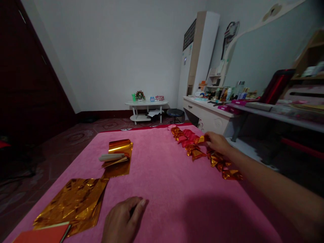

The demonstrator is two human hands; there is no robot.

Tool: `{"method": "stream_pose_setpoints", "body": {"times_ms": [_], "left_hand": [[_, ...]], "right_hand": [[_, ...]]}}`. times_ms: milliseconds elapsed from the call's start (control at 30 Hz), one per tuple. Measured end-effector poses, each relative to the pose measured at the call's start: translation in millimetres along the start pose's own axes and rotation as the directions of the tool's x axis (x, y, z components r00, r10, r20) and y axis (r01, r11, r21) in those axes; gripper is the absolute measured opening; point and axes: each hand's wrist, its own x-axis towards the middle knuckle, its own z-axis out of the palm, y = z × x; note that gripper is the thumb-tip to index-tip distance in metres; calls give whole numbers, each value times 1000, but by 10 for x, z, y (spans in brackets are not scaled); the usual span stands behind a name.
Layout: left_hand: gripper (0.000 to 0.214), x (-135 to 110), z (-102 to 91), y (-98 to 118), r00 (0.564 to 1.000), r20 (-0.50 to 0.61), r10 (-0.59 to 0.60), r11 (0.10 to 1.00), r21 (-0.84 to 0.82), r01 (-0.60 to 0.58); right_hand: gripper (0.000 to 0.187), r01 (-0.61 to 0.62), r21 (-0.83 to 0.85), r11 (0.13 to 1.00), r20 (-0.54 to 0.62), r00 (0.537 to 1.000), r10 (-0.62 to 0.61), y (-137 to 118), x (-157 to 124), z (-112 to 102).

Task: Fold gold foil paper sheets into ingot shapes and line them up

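My right hand (218, 143) reaches to the far right of the pink cloth, its fingers closed on a folded gold foil piece (200, 139). Around it lies an uneven row of crumpled, folded foil pieces: gold ones (194, 152) and red-pink ones (188, 135), with more gold ones (231, 174) under my forearm. My left hand (123, 219) rests on the cloth at the near middle, fingers curled in, with nothing visible in it. Left of it is a stack of flat gold foil sheets (73, 199). Beyond stands curled gold foil (118, 145) with a pale rod-like thing (112, 157).
An orange-red booklet or stack of paper (43, 234) overlaps the foil sheets' near edge. The pink cloth (152, 175) covers the surface. Farther off are a small white table (146, 103), a round stool (175, 113) and a dressing table (210, 111) crowded with bottles.
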Motion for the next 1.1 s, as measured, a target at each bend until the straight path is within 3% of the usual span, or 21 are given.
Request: {"method": "stream_pose_setpoints", "body": {"times_ms": [167, 267, 433, 567, 633, 700, 800, 900, 1000, 1100], "left_hand": [[45, -1, -55, 33, 999, 47, -2, 1000, -3, 2], [44, -9, -68, 40, 999, 39, -7, 1000, -3, 7], [45, -12, -73, 37, 997, 68, -19, 1000, 6, 19], [45, -16, -85, 49, 997, 68, -23, 1000, 15, 22], [44, -20, -88, 51, 998, 62, -15, 1000, 4, 15], [44, -24, -86, 50, 999, 39, -11, 1000, -6, 11], [43, -25, -80, 49, 1000, -7, -2, 1000, -23, 1], [44, -23, -75, 51, 1000, 10, 4, 999, -33, -4], [45, -17, -66, 48, 999, 48, 2, 1000, -25, 0], [45, -12, -49, 34, 999, 41, 5, 1000, -17, -5]], "right_hand": [[28, 0, 84, 996, -8, 1000, 1, 113, -283, -341], [34, -14, 228, 974, 16, 1000, 11, 155, -724, -513], [35, 47, 218, 975, 170, 982, -85, 116, -1569, -674], [41, 23, 185, 982, 231, 971, -66, 26, -1887, -717], [48, 28, 210, 977, 204, 976, -71, 13, -1869, -719], [43, 32, 248, 968, 153, 986, -72, 41, -1747, -701], [27, 16, 295, 955, 32, 999, -27, 157, -1429, -618], [27, -13, 280, 960, -31, 999, 22, 309, -1064, -467], [34, -3, 298, 955, -26, 1000, 11, 414, -767, -299], [41, 2, 375, 927, 59, 998, -27, 443, -581, -186]]}}
